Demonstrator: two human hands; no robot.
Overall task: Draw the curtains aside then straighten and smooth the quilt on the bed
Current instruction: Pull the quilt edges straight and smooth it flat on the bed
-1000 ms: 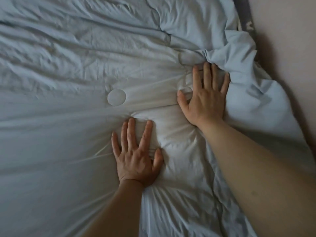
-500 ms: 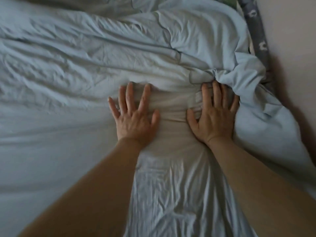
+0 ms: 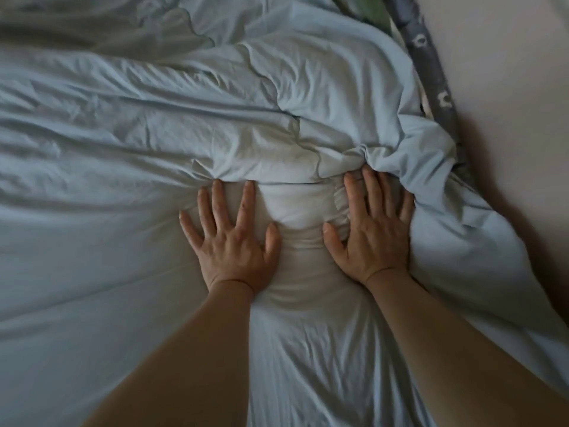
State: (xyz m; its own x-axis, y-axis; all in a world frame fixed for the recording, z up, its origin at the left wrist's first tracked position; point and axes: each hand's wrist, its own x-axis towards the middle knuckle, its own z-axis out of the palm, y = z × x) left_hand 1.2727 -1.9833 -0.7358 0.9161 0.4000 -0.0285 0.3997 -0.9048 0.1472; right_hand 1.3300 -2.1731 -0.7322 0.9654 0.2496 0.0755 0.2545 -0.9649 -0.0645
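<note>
Head view: the pale blue quilt [image 3: 129, 124] fills nearly the whole frame, from the left edge almost to the wall at the right. It looks soft, light and puffy. It dents under the palms and swells into a pillowy ridge between them at the centre. It also creases readily, with long wrinkles running across the upper left, while the lower left lies fairly flat. Right of centre, a thick bunched fold [image 3: 409, 155] is heaped up just above the right hand.

Cloth like this probably slides easily over itself, so flat pressure may push the filling along rather than settle it. I judge the fold would be better taken by pinching its loose edge and drawing it out toward the wall side.

The left hand [image 3: 234, 241] and right hand [image 3: 374, 235] both lie palm down on the quilt at the centre. Their fingers [image 3: 220, 208] are straight and spread, pressing and gripping nothing.

Along the upper right, a grey patterned strip [image 3: 434, 66] shows between the quilt and the plain wall [image 3: 508, 87], with a green scrap [image 3: 369, 7] at the top edge.
</note>
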